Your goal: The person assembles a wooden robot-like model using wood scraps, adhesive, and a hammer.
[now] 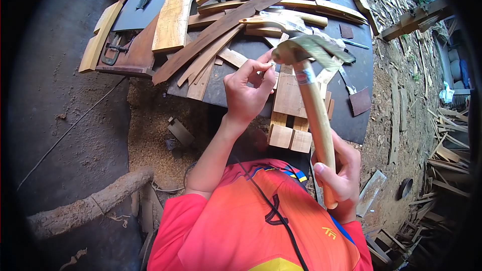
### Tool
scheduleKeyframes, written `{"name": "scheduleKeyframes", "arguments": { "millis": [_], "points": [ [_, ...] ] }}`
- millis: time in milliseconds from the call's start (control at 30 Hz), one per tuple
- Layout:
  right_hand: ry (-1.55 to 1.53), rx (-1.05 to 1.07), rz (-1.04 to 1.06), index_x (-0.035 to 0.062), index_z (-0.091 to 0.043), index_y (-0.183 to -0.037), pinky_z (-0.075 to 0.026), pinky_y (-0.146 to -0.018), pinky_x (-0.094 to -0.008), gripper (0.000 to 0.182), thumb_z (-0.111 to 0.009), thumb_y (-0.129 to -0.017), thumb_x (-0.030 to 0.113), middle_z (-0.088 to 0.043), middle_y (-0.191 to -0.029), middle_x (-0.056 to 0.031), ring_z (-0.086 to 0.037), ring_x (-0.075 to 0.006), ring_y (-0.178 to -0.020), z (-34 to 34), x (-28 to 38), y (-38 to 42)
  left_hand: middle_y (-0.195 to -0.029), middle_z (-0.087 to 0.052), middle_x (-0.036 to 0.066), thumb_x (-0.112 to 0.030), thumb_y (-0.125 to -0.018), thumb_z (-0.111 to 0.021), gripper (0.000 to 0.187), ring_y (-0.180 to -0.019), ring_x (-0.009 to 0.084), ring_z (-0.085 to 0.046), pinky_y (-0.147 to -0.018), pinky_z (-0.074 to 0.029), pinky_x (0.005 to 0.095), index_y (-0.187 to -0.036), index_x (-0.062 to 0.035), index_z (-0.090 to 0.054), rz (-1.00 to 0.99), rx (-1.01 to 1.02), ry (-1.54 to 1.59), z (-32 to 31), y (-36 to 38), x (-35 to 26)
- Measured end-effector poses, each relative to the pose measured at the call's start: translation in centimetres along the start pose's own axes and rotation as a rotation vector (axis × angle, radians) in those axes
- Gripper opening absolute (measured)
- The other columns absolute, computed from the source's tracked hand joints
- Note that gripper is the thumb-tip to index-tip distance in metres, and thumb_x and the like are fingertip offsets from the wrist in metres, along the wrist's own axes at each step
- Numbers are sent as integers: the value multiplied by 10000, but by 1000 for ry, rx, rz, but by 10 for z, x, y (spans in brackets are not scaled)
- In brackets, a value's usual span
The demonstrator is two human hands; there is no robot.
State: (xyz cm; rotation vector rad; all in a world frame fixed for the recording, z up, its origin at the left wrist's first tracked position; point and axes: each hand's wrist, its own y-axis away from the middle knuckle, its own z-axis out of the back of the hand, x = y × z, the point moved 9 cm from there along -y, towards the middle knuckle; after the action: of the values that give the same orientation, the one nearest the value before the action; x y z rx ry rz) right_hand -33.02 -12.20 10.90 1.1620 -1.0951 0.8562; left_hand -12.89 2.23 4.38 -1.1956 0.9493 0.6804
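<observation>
My right hand [341, 173] is wrapped round the lower wooden handle of a hammer [316, 115], whose metal head is raised over the workbench [208, 78] and slightly blurred. My left hand [248, 90] is closed in a pinch just left of the hammer head, with a small pale thing at its fingertips that is too small to make out. Below the hammer head lies a wooden block [289, 93] on two lighter wooden bars [280, 135] that stick out over the bench's near edge.
Long wooden strips [216, 37] and a pale plank [174, 12] lie across the bench's left part. A clamp [113, 52] is at the far left. Sandpaper pieces [359, 101] lie at the right. A log [90, 206] is at lower left; scrap wood [447, 170] covers ground at right.
</observation>
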Motion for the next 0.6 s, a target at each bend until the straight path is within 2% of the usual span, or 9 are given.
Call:
{"name": "scheduleKeyframes", "arguments": {
  "millis": [200,267,333,367,433,600],
  "points": [
    [-37,-13,-37,-100,-521,-1553,-486,-718,-257,777,-745,-845,132,-686,-875,-57,-620,-88,-765,-6,2,2,-1217,-781,257,-9,-995,-746,73,-665,111,-743,-552,-574,238,-1010,44,-698,34,-3,39,0,-1,3],
    [-40,-48,-30,-104,-507,-1557,-422,-566,-240,840,-767,-831,228,-624,-815,-48,-553,-80,-624,-9,-2,2,-1200,-789,244,-17,-1000,-746,81,-675,110,-744,-552,-576,239,-1020,44,-696,50,0,9,-1,1,4],
    [-26,-58,-35,-105,-506,-1557,-422,-588,-239,834,-762,-831,215,-628,-856,-51,-554,-81,-652,-10,-3,1,-1175,-795,234,-19,-1001,-746,81,-680,109,-744,-548,-575,239,-1022,41,-697,39,3,22,-1,2,6],
    [-11,-48,-47,-104,-513,-1556,-455,-685,-245,797,-746,-839,152,-663,-928,-59,-588,-85,-749,-10,-1,-1,-1163,-798,228,-20,-1001,-747,81,-682,108,-744,-547,-574,239,-1023,40,-698,33,7,29,-1,2,6],
    [-20,-40,-54,-106,-517,-1554,-487,-786,-252,762,-730,-848,88,-700,-1006,-63,-623,-91,-852,-10,2,0,-1167,-797,230,-24,-1003,-747,83,-679,107,-742,-543,-573,238,-1019,40,-697,10,-14,42,-1,0,4],
    [-84,-15,-13,-109,-488,-1571,-486,-723,-250,761,-719,-871,80,-684,-988,-52,-614,-82,-780,-11,-2,0,-1219,-785,239,-17,-1007,-733,84,-674,100,-736,-534,-574,235,-1026,43,-677,38,-20,29,-2,2,1]
  ]
}}
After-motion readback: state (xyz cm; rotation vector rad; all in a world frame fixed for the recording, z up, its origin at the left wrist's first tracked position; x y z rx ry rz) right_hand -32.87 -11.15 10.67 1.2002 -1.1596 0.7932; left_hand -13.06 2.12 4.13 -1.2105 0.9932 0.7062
